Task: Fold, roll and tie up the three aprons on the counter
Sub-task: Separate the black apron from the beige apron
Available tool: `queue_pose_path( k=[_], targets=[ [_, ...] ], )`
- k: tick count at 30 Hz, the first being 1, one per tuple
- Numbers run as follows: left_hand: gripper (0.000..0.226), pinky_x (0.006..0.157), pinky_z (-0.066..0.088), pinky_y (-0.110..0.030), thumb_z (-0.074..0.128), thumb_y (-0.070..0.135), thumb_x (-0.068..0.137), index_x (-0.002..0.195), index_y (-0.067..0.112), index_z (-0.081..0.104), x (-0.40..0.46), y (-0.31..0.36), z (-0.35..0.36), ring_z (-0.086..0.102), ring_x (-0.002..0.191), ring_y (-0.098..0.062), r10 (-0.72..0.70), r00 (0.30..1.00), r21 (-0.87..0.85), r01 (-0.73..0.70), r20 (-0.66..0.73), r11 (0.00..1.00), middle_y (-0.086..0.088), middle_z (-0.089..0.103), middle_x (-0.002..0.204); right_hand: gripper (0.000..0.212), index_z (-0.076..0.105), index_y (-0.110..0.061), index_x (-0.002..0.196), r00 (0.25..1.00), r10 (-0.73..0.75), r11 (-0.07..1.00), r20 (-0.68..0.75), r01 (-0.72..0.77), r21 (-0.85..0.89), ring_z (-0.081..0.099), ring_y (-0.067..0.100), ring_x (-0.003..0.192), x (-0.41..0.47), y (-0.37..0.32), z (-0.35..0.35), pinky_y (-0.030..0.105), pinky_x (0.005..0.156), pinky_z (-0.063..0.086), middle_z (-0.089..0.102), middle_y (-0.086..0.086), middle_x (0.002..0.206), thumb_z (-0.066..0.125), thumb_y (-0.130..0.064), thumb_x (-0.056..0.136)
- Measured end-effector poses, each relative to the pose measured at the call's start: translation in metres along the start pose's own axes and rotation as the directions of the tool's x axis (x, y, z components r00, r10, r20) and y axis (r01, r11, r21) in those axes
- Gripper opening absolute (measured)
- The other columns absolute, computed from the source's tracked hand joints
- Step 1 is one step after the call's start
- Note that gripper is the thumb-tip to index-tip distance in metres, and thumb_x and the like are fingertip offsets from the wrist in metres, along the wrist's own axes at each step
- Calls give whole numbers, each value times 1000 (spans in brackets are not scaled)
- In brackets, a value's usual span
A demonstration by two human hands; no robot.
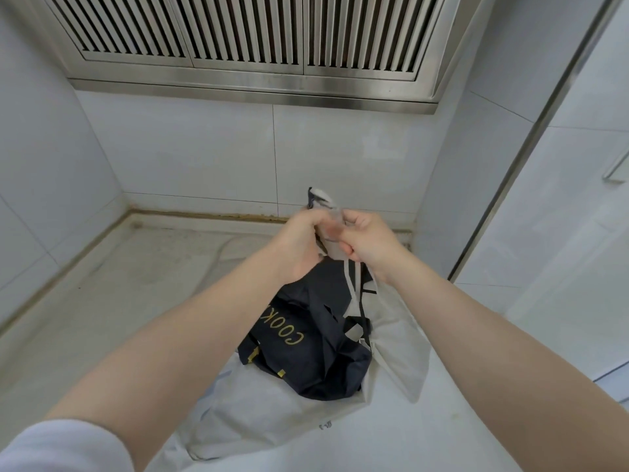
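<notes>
White counter (119,284) below — both hands up, left hand (301,247) and right hand (366,243) curled tight, pinching a white strap (332,229) above the aprons (316,349).

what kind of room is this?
Probably a commercial kitchen: a stainless extraction hood with slatted filters overhead, white tiled walls, a pale counter, and aprons, one dark apron printed "COOK".

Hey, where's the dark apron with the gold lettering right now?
In the head view, the dark apron lies crumpled on a white apron on the counter, lower centre, just below the left hand and right hand.
</notes>
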State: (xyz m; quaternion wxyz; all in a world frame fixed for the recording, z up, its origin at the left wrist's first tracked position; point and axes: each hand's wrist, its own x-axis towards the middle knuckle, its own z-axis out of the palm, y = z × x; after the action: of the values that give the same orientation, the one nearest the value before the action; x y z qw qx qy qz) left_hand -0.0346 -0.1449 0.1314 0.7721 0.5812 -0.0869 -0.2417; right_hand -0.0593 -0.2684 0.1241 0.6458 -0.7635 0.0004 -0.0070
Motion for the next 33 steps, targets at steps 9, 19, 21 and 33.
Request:
queue_pose_path(
  k=[9,19,21,33],
  targets=[
    [23,66,56,-41,41,12,99,120,8,50,4,-12,-5,65,66,-26,15,994,-54,-21,-106,998,-18,63,111,61,30,-36,131,952,44,949,304,55,-311,36,10,39,-1,-13,-9,20,36,25,52,2,53,61,-8,88],
    [28,76,58,-32,45,-3,93,111,14,57,-8,-14,-31,66,88,-16,-283,928,215,233,242,948,-3,67,101,27,63,3,91,933,229,785,278,-8,-619,33,4,43,-2,-18,-65,13,42,25,39,-13,45,72,-21,82],
    [30,72,57,-28,48,-4,90,111,15,58,-10,-13,-38,68,86,-14,-310,899,219,251,308,943,0,70,98,21,63,4,88,912,252,846,323,-45,-531,29,5,44,-5,-13,-67,18,46,20,36,-4,53,70,-15,83],
    [64,73,55,-43,59,23,90,146,20,27,-8,-30,-18,63,96,-40,-437,892,38,444,-113,895,-24,34,142,24,55,-14,84,976,-185,375,112,175,-910,57,25,73,-4,28,-12,30,55,33,59,3,74,52,-36,93]
  ],
)
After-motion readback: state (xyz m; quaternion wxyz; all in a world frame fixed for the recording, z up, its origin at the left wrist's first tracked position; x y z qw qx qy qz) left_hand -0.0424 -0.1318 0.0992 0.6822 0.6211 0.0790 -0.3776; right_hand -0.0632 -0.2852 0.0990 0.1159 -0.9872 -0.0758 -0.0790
